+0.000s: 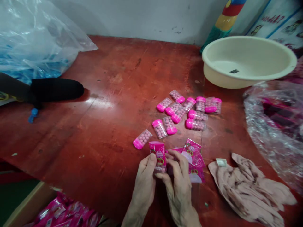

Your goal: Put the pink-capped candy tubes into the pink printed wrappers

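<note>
Both of my hands meet at the near edge of the red table (94, 104). My left hand (145, 181) and my right hand (178, 181) together pinch one pink printed packet (160, 156), held upright between the fingertips. Just right of it, partly under my right hand, lies a small pile of similar pink packets (195, 160). Beyond my hands, several clear candy tubes with pink caps (183, 112) lie scattered on the table, filled with pink balls.
A cream plastic basin (246, 60) stands at the back right. A clear bag with pink goods (276, 129) lies right, a crumpled pinkish cloth (251, 189) near right. A clear bag of blue items (30, 47) and a black object (54, 90) lie left. A box of pink packets (63, 214) sits below.
</note>
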The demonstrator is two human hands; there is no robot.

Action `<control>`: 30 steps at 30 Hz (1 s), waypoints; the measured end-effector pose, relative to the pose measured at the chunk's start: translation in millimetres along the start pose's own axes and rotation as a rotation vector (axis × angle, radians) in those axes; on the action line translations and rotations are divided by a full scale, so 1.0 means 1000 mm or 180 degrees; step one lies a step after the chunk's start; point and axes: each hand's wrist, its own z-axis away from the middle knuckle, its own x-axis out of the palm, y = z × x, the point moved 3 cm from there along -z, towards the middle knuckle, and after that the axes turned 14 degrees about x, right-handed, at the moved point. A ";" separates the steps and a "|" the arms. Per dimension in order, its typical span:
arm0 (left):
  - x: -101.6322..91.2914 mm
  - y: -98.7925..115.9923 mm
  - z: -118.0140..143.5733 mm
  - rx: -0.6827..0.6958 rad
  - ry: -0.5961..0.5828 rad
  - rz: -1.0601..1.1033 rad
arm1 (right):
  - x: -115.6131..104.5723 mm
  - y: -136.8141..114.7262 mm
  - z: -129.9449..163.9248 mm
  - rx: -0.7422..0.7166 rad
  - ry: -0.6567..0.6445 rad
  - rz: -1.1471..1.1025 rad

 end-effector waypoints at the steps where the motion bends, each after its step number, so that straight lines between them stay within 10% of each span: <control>1: -0.001 -0.001 0.001 -0.0001 0.0030 -0.0037 | 0.000 0.001 0.001 -0.0117 0.0107 0.0035; 13: -0.009 -0.011 0.028 -0.0207 0.0604 0.0036 | 0.004 -0.007 0.015 -0.0378 0.0647 -0.0118; 23: -0.010 -0.005 0.036 -0.0381 0.0053 -0.0264 | 0.000 -0.016 0.017 -0.0811 0.0830 0.0100; 30: -0.015 0.000 0.016 0.0396 -0.0154 -0.0488 | -0.006 -0.012 0.004 -0.0747 -0.0081 0.0123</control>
